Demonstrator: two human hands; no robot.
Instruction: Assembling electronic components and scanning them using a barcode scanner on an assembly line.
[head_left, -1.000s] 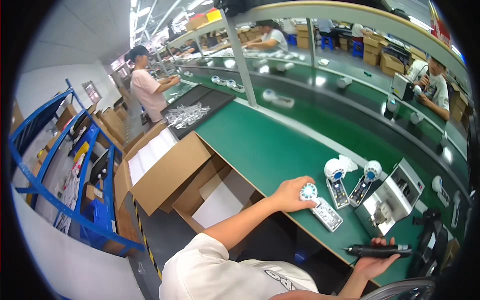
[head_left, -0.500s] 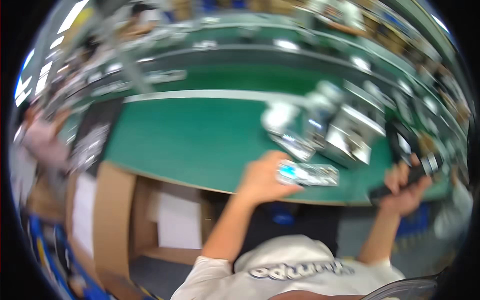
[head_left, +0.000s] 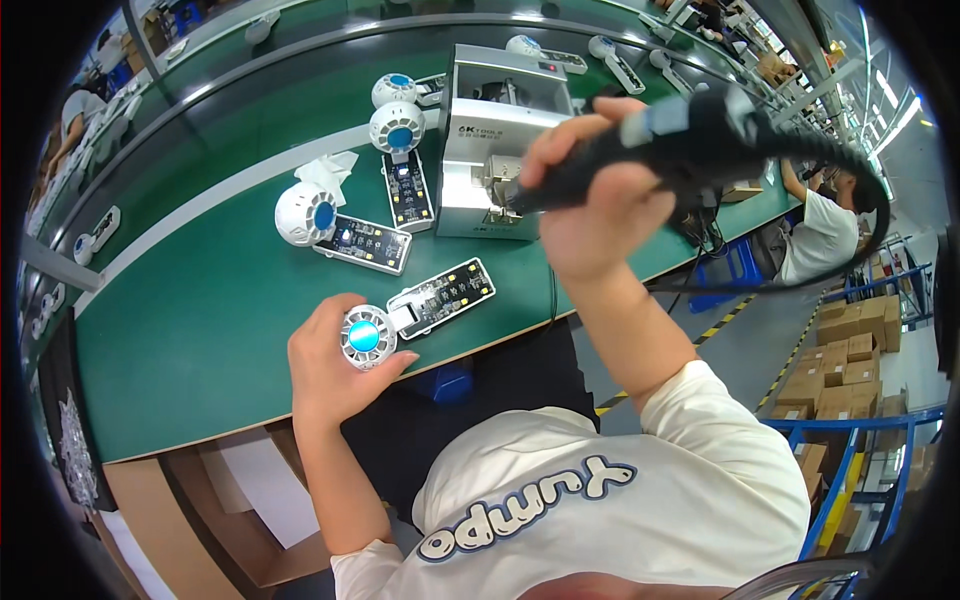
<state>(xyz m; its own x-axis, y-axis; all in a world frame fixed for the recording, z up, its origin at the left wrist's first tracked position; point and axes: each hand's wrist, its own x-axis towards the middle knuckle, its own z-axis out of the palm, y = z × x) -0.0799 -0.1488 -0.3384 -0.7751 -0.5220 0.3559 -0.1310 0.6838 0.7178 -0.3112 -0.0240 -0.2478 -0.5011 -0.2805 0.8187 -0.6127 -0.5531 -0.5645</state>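
My left hand (head_left: 330, 365) is closed around the round white head of a small fan-like device, which has a blue disc at its centre. Its handle lies opened, with a dark circuit board (head_left: 447, 297) in a white shell showing. In my right hand (head_left: 605, 215) is a black electric screwdriver (head_left: 690, 140) with a coiled cable. The screwdriver's front end is at the metal front part (head_left: 500, 185) of a silver box-shaped screw feeder (head_left: 487, 135); whether the tip touches is hidden.
More such devices lie beyond my left hand, one (head_left: 305, 213) near a crumpled white tissue (head_left: 330, 172). Behind them runs a green conveyor (head_left: 290, 85). An open cardboard box (head_left: 190, 505) stands below the green bench's (head_left: 180, 375) front edge. Co-workers sit at both sides.
My view has turned to the right. The screwdriver has gone from beside the bench's right end to the feeder's front. My left hand still holds the device, now near the bench edge.
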